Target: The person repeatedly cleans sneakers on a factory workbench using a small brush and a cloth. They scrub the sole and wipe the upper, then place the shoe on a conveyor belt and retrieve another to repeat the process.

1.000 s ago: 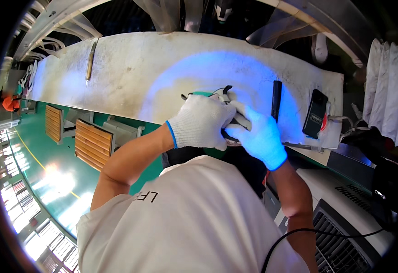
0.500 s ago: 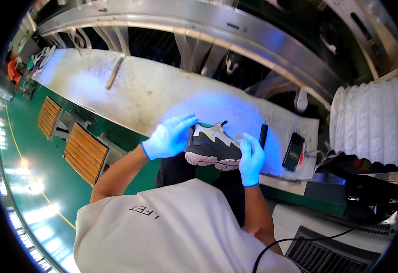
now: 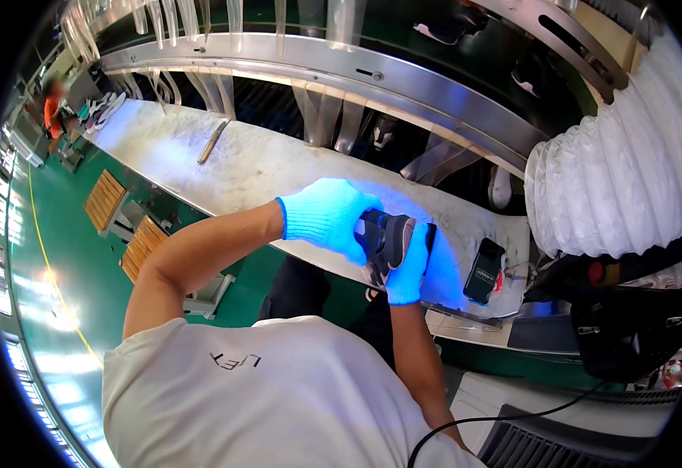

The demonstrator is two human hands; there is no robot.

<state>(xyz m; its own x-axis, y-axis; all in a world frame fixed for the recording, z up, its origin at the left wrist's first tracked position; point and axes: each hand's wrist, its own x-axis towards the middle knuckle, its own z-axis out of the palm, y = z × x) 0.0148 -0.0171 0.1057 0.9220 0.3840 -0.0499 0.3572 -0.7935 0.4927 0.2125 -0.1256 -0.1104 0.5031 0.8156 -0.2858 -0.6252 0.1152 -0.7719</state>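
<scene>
Between my two gloved hands is a sneaker (image 3: pixel 388 240) with a dark upper, held over the near edge of the worktable and seen end-on. My left hand (image 3: pixel 327 217), in a glove lit bright blue, wraps its fingers over the left side of the shoe. On the other side my right hand (image 3: pixel 410 269) grips it from below and the right; its fingers are partly hidden behind the shoe. Just past the right hand a narrow black bar-like object (image 3: pixel 432 236) shows. Blue light falls on gloves and table.
A long pale worktable (image 3: pixel 271 168) runs beneath a metal-framed conveyor (image 3: pixel 372 74) with clear plastic strips. On it lie a slim brush-like tool (image 3: pixel 213 142) and a black phone (image 3: pixel 484 270). A white ribbed duct (image 3: pixel 618 175) stands right. Slatted wooden stools (image 3: pixel 107 200) are at left, a person (image 3: pixel 52 109) beyond.
The sneaker has turned from side-on to end-on. My left hand has moved from the shoe's end to wrap over it, and the right hand has come closer in. The view has shifted.
</scene>
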